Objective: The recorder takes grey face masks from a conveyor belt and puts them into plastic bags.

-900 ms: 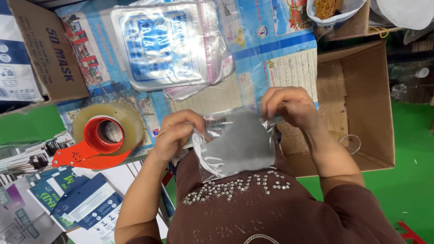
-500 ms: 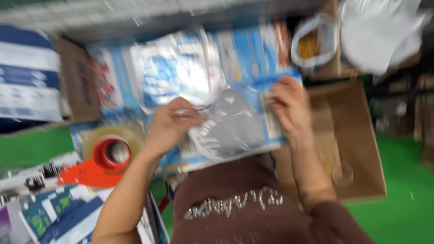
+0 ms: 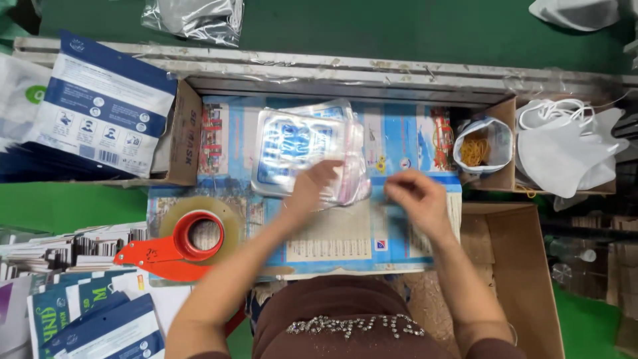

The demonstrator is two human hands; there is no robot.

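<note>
Frankly, both my hands are smeared by motion, so fingers are hard to read. My left hand (image 3: 318, 181) lies at the centre of the frame with its fingertips on the lower edge of the pouch stack (image 3: 307, 147), a glossy pile of clear plastic bags with blue print and a pinkish rim; whether it pinches a bag or only presses on it I cannot tell. My right hand (image 3: 417, 198) hovers just right of that stack, fingers loosely curled, and I cannot tell if anything thin is between them. Both rest over the printed sheet (image 3: 405, 143), flat blue-and-white paper covering the work surface.

At lower left sits the tape dispenser (image 3: 176, 247), red plastic handle with a roll of yellowish clear tape. Behind it at upper left a cardboard box (image 3: 185, 136) holds flat blue-and-white packets (image 3: 100, 110), partly cut off by the frame edge. At upper right a small bag (image 3: 480, 147) shows a tangle of yellow rubber bands, and beside it white masks (image 3: 565, 149) pile up soft and folded. My torso hides the bottom edge of the sheet.
</note>
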